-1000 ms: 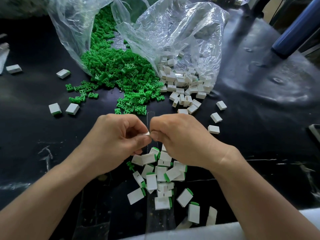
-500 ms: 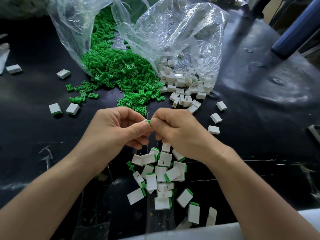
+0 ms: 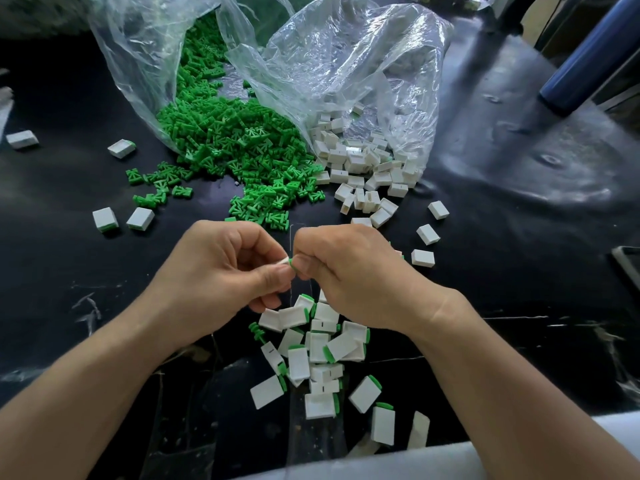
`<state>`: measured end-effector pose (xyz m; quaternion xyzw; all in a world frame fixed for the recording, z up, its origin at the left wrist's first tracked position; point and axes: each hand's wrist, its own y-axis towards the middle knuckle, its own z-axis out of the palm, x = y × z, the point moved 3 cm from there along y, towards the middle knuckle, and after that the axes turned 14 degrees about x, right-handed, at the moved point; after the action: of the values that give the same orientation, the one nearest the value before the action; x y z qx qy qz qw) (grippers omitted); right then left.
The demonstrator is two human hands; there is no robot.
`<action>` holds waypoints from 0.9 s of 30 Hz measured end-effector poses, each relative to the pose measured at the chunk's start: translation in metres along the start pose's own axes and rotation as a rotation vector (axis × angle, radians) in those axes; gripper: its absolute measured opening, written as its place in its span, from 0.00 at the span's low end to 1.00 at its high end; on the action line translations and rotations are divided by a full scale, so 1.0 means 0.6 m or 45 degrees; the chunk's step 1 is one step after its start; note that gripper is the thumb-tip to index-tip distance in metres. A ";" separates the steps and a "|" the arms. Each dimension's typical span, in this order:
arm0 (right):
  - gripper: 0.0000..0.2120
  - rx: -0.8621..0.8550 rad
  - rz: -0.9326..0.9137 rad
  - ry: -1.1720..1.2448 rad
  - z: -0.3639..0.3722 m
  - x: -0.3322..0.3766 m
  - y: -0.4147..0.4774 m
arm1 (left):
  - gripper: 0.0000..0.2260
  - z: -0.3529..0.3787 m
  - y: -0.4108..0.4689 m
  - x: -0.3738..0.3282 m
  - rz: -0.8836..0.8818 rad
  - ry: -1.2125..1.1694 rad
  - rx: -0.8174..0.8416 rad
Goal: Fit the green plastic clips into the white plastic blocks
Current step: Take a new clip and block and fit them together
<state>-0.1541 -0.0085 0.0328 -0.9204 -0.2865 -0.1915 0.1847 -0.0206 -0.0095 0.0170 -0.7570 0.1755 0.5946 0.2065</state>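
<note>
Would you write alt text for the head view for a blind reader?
The left hand pinches a white block while the right hand holds a green clip at its end, above a pile of fitted blocks on a black table.

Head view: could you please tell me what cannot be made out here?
- Head view: block and clip mostly hidden by left hand and right hand; seating depth unclear.
- Head view: clip bag cut off by the top edge.
- Head view: blue tube cut off by the top-right corner.
</note>
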 end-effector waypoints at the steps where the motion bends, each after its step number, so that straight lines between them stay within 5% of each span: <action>1: 0.08 0.013 -0.010 -0.022 0.000 0.001 0.000 | 0.08 0.000 -0.001 0.001 -0.003 0.026 0.009; 6: 0.08 -0.105 -0.088 0.075 -0.002 0.002 -0.002 | 0.08 -0.002 -0.001 -0.003 0.062 -0.079 0.013; 11: 0.19 -0.266 -0.016 0.795 -0.006 -0.018 -0.001 | 0.09 -0.003 0.005 -0.006 0.154 -0.327 -0.073; 19: 0.27 0.269 -0.100 1.743 0.026 0.005 0.016 | 0.06 0.002 0.002 -0.011 0.182 -0.476 -0.016; 27: 0.24 0.223 -0.013 1.675 0.031 0.009 0.011 | 0.09 0.005 0.002 -0.014 0.265 -0.384 0.069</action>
<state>-0.1414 -0.0029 0.0176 -0.5918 -0.1330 -0.6904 0.3943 -0.0257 -0.0086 0.0242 -0.6314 0.2357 0.7144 0.1881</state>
